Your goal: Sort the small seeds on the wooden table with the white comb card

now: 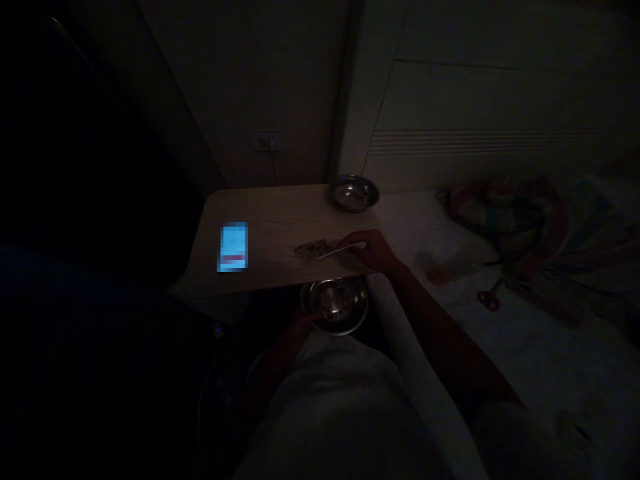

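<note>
Desk point(270, 207): dark bits point(311, 249) on top; thin white tool point(340, 251), tip at bits, held in R hand point(374, 248). L hand point(303, 321) at rim of metal bowl point(356, 316), grip too dark to tell.

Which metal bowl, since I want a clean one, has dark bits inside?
The held bowl, in the left hand, just off the table; the far bowl, on the back right corner, shows none.

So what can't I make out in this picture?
Head view:
- Phone-like screen: its content is pixelated.
- Dark bits on the table: too small and dim to identify.
- Left hand: darkness hides its fingers' grip on the bowl.
- Far left: lost in blackness.
</note>
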Demonstrator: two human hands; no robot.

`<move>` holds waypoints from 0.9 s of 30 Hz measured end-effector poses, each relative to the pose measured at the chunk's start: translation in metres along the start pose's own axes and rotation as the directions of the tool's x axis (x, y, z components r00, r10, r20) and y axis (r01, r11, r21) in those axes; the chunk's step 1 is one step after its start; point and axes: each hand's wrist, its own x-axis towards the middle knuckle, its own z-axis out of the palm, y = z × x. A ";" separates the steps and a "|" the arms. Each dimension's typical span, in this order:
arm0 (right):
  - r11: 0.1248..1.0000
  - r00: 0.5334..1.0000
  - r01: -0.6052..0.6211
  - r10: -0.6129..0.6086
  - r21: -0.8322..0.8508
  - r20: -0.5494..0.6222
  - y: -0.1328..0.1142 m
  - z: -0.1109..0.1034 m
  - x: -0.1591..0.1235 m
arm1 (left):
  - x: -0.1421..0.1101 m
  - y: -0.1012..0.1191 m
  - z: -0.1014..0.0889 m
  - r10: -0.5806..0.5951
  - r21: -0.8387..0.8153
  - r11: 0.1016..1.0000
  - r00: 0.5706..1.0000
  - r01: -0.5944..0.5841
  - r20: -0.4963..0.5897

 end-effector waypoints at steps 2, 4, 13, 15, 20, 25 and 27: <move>1.000 1.000 0.003 -0.003 -0.004 -0.006 -0.001 0.001 0.003 | 0.001 0.001 0.002 0.011 -0.013 1.000 0.999 -0.012 -0.030; 1.000 1.000 0.001 -0.002 -0.007 -0.023 -0.002 0.003 0.005 | 0.000 0.003 0.003 0.013 -0.022 1.000 0.999 -0.014 -0.053; 0.998 0.980 -0.051 0.043 -0.032 -0.195 -0.001 -0.004 0.008 | 0.001 0.002 0.000 -0.026 -0.026 0.999 0.999 0.026 -0.027; 0.996 0.962 -0.081 0.066 -0.042 -0.266 0.002 -0.009 0.006 | 0.004 0.000 -0.002 -0.023 -0.021 1.000 0.999 0.023 -0.024; 0.977 0.902 -0.190 0.133 -0.102 -0.410 0.011 -0.023 -0.002 | 0.009 -0.003 -0.003 0.017 -0.020 1.000 0.998 -0.018 -0.059; 0.916 0.850 -0.347 0.217 -0.200 -0.481 0.020 -0.031 -0.011 | 0.004 0.000 -0.001 -0.003 0.002 1.000 0.999 0.003 -0.048; 0.888 0.840 -0.389 0.233 -0.244 -0.491 0.024 -0.032 -0.013 | 0.003 0.001 -0.001 -0.020 -0.005 1.000 0.999 0.020 -0.038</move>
